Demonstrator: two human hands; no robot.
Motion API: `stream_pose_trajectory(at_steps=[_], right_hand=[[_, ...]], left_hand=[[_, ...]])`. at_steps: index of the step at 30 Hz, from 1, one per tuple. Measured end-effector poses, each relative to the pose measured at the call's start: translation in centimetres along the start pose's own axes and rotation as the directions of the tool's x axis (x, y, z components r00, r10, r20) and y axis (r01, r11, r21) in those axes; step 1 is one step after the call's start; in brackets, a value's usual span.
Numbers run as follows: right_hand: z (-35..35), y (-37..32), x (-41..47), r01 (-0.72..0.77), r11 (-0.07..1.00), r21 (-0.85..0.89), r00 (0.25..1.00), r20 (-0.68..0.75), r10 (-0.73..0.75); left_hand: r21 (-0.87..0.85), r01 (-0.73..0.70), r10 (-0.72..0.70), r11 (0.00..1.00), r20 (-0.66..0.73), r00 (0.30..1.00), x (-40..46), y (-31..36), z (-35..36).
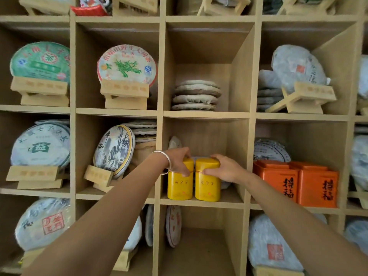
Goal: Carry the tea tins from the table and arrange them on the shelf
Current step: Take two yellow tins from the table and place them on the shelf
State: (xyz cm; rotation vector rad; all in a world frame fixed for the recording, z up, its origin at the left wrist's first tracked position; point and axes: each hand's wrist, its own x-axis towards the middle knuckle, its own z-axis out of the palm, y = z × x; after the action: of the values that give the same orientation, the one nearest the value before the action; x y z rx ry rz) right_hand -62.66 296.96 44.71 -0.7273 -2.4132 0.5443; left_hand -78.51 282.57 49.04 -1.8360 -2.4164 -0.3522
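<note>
Left tin: yellow tea tin, upright on the board of a middle compartment of the shelf, near the front edge.
Right tin: second yellow tea tin, upright just beside the first — sides touching or nearly so, cannot tell which.
Left hand: grip closed over the lid of the left tin, fingers curled across the top, thumb down the front; silver bangle on the wrist.
Right hand: grip grasping the lid of the right tin, fingers over the top, thumb pressed on the front just under the lid.
Behind the tins: wrapped tea cake standing on edge at the back left of the same compartment.
Right neighbour: orange tins with black lettering, side by side in the next compartment.
Above: stack of flat wrapped tea cakes — lying one on another.
Left compartments: round wrapped cakes on wooden stands, faces turned outward.
</note>
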Motion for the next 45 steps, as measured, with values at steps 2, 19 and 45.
stream_pose_trajectory(at_steps=[2, 19, 45], right_hand=[[0.6, 0.1, -0.2, 0.0, 1.0, 0.005, 0.998, -0.066, 0.001], [2.5, 1.3, -2.1, -0.006, 0.945, 0.326, 1.0, 0.006, 0.004], [3.3, 1.8, -2.3, 0.017, 0.936, 0.352, 1.0, -0.011, -0.014]], left_hand=[[0.087, -0.019, 0.021, 0.996, -0.022, 1.0, 0.1, 0.2, 0.1], [0.403, -0.093, 0.118, 0.91, -0.037, 0.992, -2.4, 0.5, -1.2], [0.456, -0.089, 0.136, 0.885, -0.07, 0.988, -2.9, 0.5, -0.6]])
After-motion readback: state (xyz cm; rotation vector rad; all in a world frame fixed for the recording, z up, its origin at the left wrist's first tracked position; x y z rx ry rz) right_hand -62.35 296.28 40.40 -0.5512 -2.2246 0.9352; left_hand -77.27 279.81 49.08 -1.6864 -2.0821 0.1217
